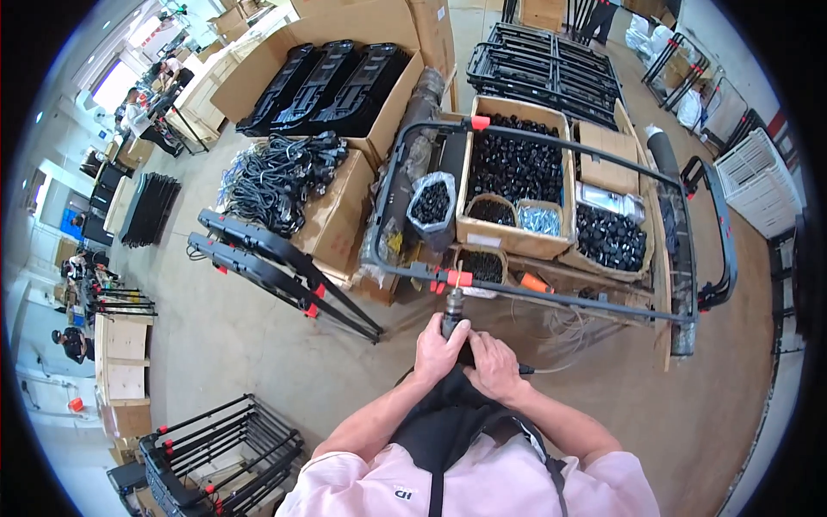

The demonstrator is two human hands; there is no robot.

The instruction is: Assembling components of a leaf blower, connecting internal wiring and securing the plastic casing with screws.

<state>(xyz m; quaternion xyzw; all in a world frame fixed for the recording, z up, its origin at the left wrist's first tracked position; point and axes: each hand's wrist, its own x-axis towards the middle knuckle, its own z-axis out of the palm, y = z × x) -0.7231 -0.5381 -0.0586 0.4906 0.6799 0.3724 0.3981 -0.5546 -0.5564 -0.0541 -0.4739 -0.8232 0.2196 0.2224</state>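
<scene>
Black-bodied power drill [454,303], one, with metal chuck and slender bit, held upright in view in front of the wearer's chest, its bit pointing at a red fitting [463,278] on the near rail of a black tubular frame [594,304]; contact between bit and fitting cannot be told. Left hand [442,349]: fingers closed around the drill body just behind the chuck, thumb laid along it. Right hand [496,366]: fingers curled closed on the drill's rear part, the grip mostly hidden beneath them; a cable [556,369] leads off beside it to the right. Frame: rounded corners, lying across the laden bench, a second red clip [481,122] on the far rail. Within and under its outline: one large carton [517,234] of black knobs, with smaller boxes of dark hardware and silvery screws [540,221] at its near end; one plastic bag [431,226] of black parts, to the left; one lot of black caps [612,237], to the right; one orange object [535,283], near the close rail. Left of the bench: bundled dark cables [280,185] atop a brown carton [332,220]; black folded frames [267,263] with red fittings, leaning. Lower left: black rack [224,457] with red clips. Far right: white slatted crate [758,185].
</scene>
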